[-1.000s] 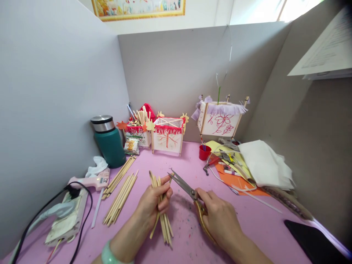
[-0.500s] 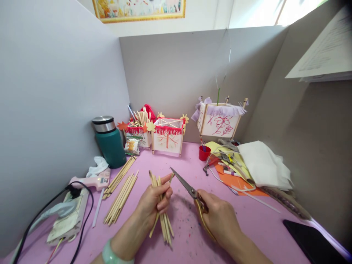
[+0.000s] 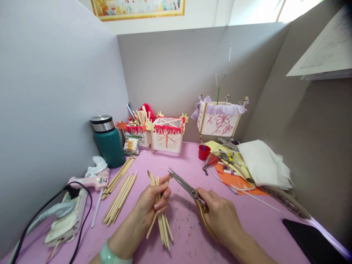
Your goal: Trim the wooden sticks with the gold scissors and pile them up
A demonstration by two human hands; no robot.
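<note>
- Hands work low in the middle of the frame, above a pink tabletop [image 3: 247,223] dotted with coloured specks.
- Person's left hand [image 3: 151,201], with a pale green bangle [image 3: 110,255] at the wrist, is closed around a bundle of bamboo sticks [image 3: 162,225]. The sticks stand tilted, their tops fanning out above the thumb and their lower ends close to the tabletop.
- Right hand [image 3: 221,216] grips the gold handles of a pair of scissors [image 3: 183,185], fingers curled tight about them. The steel blades point up and left, tips just beside the sticks at the left thumb. Whether the blades bite a stick cannot be told.
- Two loose rows of sticks [image 3: 120,198] lie left of the hands, with a pink glue gun [image 3: 88,181] and a power strip [image 3: 67,218] farther left.
- Teal flask [image 3: 109,145] stands by the left wall. Red-fringed paper lanterns [image 3: 167,137] and a purple-fringed lantern [image 3: 218,121] line the back.
- Red cup [image 3: 204,152], orange paper [image 3: 238,185] and white sheets [image 3: 264,165] crowd the right side.
</note>
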